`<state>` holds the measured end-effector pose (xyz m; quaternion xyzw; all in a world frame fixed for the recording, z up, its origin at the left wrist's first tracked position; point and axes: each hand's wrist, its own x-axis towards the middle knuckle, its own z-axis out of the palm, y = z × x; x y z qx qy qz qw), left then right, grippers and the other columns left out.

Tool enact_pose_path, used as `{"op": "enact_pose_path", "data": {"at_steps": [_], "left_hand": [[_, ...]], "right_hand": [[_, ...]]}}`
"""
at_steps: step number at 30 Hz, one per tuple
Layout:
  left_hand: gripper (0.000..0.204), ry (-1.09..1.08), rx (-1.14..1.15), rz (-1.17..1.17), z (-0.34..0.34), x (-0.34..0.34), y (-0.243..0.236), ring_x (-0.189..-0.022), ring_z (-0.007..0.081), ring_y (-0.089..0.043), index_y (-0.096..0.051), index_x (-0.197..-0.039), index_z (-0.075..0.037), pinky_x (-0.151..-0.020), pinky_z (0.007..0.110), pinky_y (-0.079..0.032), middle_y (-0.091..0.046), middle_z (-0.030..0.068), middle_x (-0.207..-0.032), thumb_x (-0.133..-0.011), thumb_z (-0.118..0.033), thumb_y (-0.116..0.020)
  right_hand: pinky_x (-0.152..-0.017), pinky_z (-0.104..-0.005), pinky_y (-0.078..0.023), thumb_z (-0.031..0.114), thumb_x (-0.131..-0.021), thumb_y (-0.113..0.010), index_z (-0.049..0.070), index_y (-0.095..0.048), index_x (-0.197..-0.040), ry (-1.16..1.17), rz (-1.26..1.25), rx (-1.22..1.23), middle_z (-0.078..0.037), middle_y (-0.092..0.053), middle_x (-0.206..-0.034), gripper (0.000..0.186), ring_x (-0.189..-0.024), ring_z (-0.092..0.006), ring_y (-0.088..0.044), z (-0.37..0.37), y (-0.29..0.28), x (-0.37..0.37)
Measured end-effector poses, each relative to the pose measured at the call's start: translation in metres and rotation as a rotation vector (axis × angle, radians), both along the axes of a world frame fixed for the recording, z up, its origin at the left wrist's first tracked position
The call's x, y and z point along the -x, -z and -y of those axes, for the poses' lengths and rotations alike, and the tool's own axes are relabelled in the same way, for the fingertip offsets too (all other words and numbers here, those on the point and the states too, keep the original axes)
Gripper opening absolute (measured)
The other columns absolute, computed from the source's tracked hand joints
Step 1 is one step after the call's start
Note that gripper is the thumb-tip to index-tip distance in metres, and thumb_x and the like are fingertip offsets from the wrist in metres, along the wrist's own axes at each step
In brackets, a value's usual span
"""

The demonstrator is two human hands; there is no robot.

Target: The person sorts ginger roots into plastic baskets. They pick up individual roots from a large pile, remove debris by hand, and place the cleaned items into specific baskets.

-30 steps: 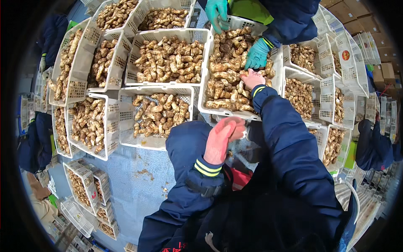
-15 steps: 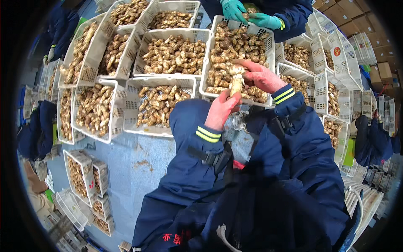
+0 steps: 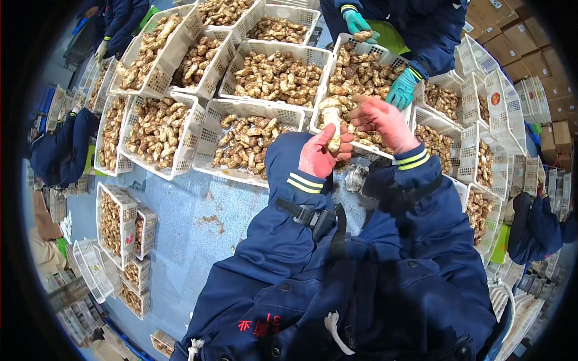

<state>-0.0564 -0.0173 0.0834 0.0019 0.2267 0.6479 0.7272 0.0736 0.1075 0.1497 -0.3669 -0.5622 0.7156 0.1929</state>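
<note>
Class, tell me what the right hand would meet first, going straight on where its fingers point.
The right hand would probably meet the mushroom held in the left hand first, though depth is unclear.

Navy jacket (image 3: 283, 256) with banded cuffs

The heavy dark-blue cloth covers both arms and the torso. Two pale yellow reflective stripes ring the left cuff (image 3: 306, 182), and two more ring the right cuff (image 3: 413, 159). A black strap with a plastic buckle (image 3: 306, 216) circles the left forearm; another black strap (image 3: 421, 191) crosses the right. Red lettering (image 3: 262, 325) marks the chest, near dark snap buttons (image 3: 284, 287) and a white knotted drawstring (image 3: 337, 334).
</note>
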Motion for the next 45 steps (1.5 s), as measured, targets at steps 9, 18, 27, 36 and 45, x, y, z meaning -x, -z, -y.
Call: {"op": "enact_pose_path", "data": {"at_steps": [9,18,27,36,45], "left_hand": [[0.036,0.038,-0.059,-0.168,-0.014,-0.006,0.004,-0.065,0.0148,-0.051,-0.051,-0.096,-0.003,-0.059,0.028,-0.041,-0.054,0.0046,-0.079,-0.088,-0.037,-0.045],[0.033,0.036,0.002,-0.289,-0.015,-0.002,0.009,-0.062,0.0171,-0.058,-0.054,-0.095,0.000,-0.058,0.029,-0.049,-0.060,0.0090,-0.078,-0.088,-0.031,-0.045],[0.040,0.061,0.008,0.167,-0.006,0.004,-0.010,-0.052,0.0173,-0.046,-0.056,-0.099,-0.006,-0.053,0.029,-0.035,-0.057,0.0038,-0.071,-0.088,-0.041,-0.039],[0.051,0.241,-0.069,0.146,0.002,-0.013,-0.030,-0.055,0.0162,-0.048,-0.048,-0.107,-0.001,-0.051,0.028,-0.037,-0.057,0.0048,-0.074,-0.090,-0.045,-0.029],[0.034,0.216,0.065,-0.460,-0.016,-0.017,-0.011,-0.069,0.0167,-0.059,-0.050,-0.102,-0.001,-0.055,0.025,-0.046,-0.061,0.0101,-0.086,-0.086,-0.031,-0.048]], "right_hand": [[-0.063,-0.0303,-0.046,0.025,-0.075,-0.061,0.006,-0.057,-0.096,-0.058,0.399,-0.885,-0.011,-0.059,-0.085,0.029,-0.075,-0.0225,-0.059,0.024,0.007,0.011],[-0.059,-0.0350,-0.045,0.018,-0.074,-0.053,0.010,-0.053,-0.084,-0.457,0.526,-1.433,-0.008,-0.055,-0.077,0.012,-0.073,-0.0248,-0.057,0.011,0.003,0.008],[-0.058,-0.0346,-0.042,0.021,-0.074,-0.058,0.006,-0.058,-0.078,-0.563,0.607,-1.118,-0.010,-0.054,-0.075,0.016,-0.069,-0.0269,-0.054,0.022,-0.026,-0.039],[-0.066,-0.0189,-0.037,0.023,-0.084,-0.051,0.002,-0.049,-0.117,-0.108,-0.024,-0.117,0.001,-0.053,-0.086,0.039,-0.073,-0.0056,-0.045,0.006,-0.018,-0.007],[-0.072,-0.0246,-0.044,0.021,-0.081,-0.055,0.003,-0.057,-0.103,-0.025,0.453,-0.613,-0.006,-0.062,-0.086,0.029,-0.081,-0.0112,-0.057,-0.019,-0.009,-0.010]]}}
